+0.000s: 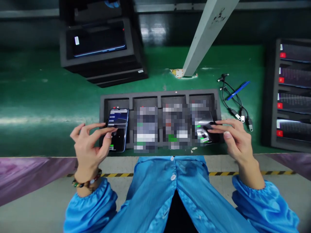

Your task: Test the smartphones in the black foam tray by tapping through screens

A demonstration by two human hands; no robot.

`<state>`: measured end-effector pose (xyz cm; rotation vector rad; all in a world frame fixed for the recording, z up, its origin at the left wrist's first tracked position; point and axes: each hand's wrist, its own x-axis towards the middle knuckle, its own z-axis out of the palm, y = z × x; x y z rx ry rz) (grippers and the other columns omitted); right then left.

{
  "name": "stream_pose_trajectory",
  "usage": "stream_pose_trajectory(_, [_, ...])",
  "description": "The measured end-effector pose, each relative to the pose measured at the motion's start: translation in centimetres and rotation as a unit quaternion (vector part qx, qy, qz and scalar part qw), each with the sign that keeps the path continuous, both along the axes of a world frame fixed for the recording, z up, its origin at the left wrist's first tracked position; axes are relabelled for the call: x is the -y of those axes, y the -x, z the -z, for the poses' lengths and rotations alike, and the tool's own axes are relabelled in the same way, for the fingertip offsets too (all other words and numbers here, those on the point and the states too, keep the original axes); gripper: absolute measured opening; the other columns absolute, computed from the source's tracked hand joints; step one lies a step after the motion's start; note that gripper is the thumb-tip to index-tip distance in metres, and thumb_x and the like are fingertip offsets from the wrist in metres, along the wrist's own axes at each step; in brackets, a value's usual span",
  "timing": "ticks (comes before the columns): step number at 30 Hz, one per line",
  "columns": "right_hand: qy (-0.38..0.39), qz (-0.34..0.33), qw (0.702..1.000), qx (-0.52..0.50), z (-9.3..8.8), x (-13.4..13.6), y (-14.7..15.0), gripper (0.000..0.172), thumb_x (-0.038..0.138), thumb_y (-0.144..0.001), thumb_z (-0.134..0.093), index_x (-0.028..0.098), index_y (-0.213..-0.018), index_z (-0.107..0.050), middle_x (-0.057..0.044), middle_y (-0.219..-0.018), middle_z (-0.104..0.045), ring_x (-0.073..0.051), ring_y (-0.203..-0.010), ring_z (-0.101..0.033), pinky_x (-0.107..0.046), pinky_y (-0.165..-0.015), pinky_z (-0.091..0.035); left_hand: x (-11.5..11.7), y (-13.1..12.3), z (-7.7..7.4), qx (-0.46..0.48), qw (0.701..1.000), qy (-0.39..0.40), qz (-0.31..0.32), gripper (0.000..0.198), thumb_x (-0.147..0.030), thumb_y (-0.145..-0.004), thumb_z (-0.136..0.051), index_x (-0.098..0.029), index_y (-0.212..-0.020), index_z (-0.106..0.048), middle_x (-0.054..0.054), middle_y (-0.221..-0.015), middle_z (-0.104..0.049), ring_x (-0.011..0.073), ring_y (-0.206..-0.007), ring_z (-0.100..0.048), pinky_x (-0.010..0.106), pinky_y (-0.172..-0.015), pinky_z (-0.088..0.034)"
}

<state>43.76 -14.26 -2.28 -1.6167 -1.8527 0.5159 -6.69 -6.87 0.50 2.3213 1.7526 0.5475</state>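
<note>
A black foam tray (131, 124) with four compartments lies near the table's front edge and bears a phone in each. My left hand (93, 140), fingers spread, reaches over the leftmost phone (120, 139), with a fingertip at its lit screen. Over the rightmost phone (205, 127) are the extended fingers of my right hand (235, 137), which comes in from the right side. Neither hand grips anything. The two middle phones, one left of centre (146, 129) and one right of centre (173, 126), are blurred by coarse blocks and untouched.
Stacked black trays (136, 55) with a phone on top stand at the back left. A grey post (206, 35) rises behind the tray. Black cables (227, 102) and a blue pen (239, 90) lie to the right, beside another phone-filled tray (270, 97).
</note>
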Motion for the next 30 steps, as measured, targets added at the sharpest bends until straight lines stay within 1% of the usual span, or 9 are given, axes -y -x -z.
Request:
stream_pose_trajectory(2, [0.001,0.001,1.000,-0.005,-0.2,-0.3,0.3,0.038,0.039,-0.112,-0.047,0.030,-0.124,-0.082,-0.007,-0.124,-0.082,-0.032,-0.130,-0.069,-0.060,-0.115,-0.050,-0.1,-1.6,-0.1,0.013,1.000,-0.017,0.019,0.025,-0.034,-0.103,-0.060,-0.028,-0.115,-0.081,0.004,-0.120,-0.076,0.0305,-0.124,-0.071,0.068,-0.129,-0.034])
stream_pose_trajectory(5, [0.035,-0.002,0.999,0.007,-0.5,-1.1,0.8,0.040,0.040,-0.112,-0.048,0.029,-0.139,-0.075,-0.008,-0.136,-0.078,-0.032,-0.142,-0.062,-0.061,-0.121,-0.046,-0.6,-4.2,-0.1,0.018,0.996,0.010,0.084,0.030,-0.035,-0.100,-0.062,-0.031,-0.124,-0.080,0.008,-0.122,-0.078,0.0310,-0.126,-0.071,0.063,-0.129,-0.035])
stream_pose_trajectory(7, [0.047,-0.018,0.999,0.019,-0.6,-1.4,0.9,0.039,0.039,-0.112,-0.048,0.030,-0.138,-0.076,-0.008,-0.139,-0.076,-0.032,-0.141,-0.062,-0.061,-0.122,-0.043,-0.9,-5.5,-0.1,0.006,0.992,0.031,0.121,0.031,-0.035,-0.100,-0.062,-0.030,-0.125,-0.080,0.008,-0.120,-0.079,0.0309,-0.127,-0.071,0.061,-0.129,-0.033])
stream_pose_trajectory(10, [0.025,-0.052,0.998,0.017,-0.8,-1.1,0.5,0.035,0.036,-0.111,-0.049,0.032,-0.129,-0.079,-0.005,-0.128,-0.081,-0.030,-0.131,-0.068,-0.060,-0.122,-0.042,-0.8,-6.9,-0.3,0.000,0.988,0.025,0.153,0.025,-0.032,-0.100,-0.062,-0.028,-0.115,-0.081,0.007,-0.111,-0.081,0.0297,-0.121,-0.074,0.059,-0.128,-0.034])
stream_pose_trajectory(12, [0.017,-0.071,0.997,0.010,-0.9,-0.7,0.2,0.035,0.036,-0.111,-0.049,0.032,-0.126,-0.081,-0.003,-0.121,-0.083,-0.029,-0.127,-0.070,-0.060,-0.122,-0.042,-0.5,-8.1,-0.4,0.014,0.985,0.015,0.174,0.024,-0.030,-0.099,-0.064,-0.028,-0.117,-0.080,0.006,-0.108,-0.082,0.0299,-0.120,-0.074,0.059,-0.126,-0.035])
stream_pose_trajectory(16, [0.018,-0.044,0.999,-0.002,-0.9,-0.5,0.1,0.042,0.046,-0.112,-0.044,0.031,-0.124,-0.082,-0.006,-0.119,-0.084,-0.033,-0.129,-0.071,-0.062,-0.119,-0.046,-0.2,-11.9,-0.2,0.036,0.967,0.049,0.249,0.042,-0.030,-0.098,-0.064,-0.025,-0.139,-0.072,0.005,-0.119,-0.084,0.0317,-0.132,-0.068,0.060,-0.130,-0.032])
stream_pose_trajectory(19, [0.021,-0.007,1.000,-0.004,-0.9,-0.9,0.4,0.046,0.050,-0.112,-0.042,0.030,-0.129,-0.080,-0.008,-0.120,-0.083,-0.034,-0.134,-0.068,-0.062,-0.117,-0.048,-0.5,-14.1,-0.1,0.032,0.959,0.070,0.274,0.046,-0.032,-0.100,-0.063,-0.024,-0.144,-0.069,0.007,-0.133,-0.081,0.0325,-0.135,-0.066,0.061,-0.132,-0.031])
stream_pose_trajectory(25, [0.052,-0.003,0.999,0.011,-0.3,-1.5,0.5,0.046,0.047,-0.114,-0.040,0.028,-0.136,-0.076,-0.008,-0.133,-0.079,-0.033,-0.143,-0.062,-0.061,-0.122,-0.042,-0.2,-14.4,0.0,0.041,0.956,0.056,0.286,0.040,-0.030,-0.098,-0.064,-0.023,-0.137,-0.071,0.005,-0.120,-0.084,0.0325,-0.130,-0.069,0.060,-0.129,-0.034])
stream_pose_trajectory(30, [0.043,-0.005,0.999,0.000,0.0,-1.4,0.3,0.043,0.043,-0.115,-0.042,0.028,-0.137,-0.075,-0.008,-0.137,-0.078,-0.032,-0.144,-0.061,-0.060,-0.122,-0.042,0.3,-14.5,0.1,0.044,0.959,0.055,0.276,0.040,-0.029,-0.098,-0.063,-0.023,-0.138,-0.070,0.004,-0.124,-0.084,0.0326,-0.130,-0.068,0.060,-0.128,-0.034])
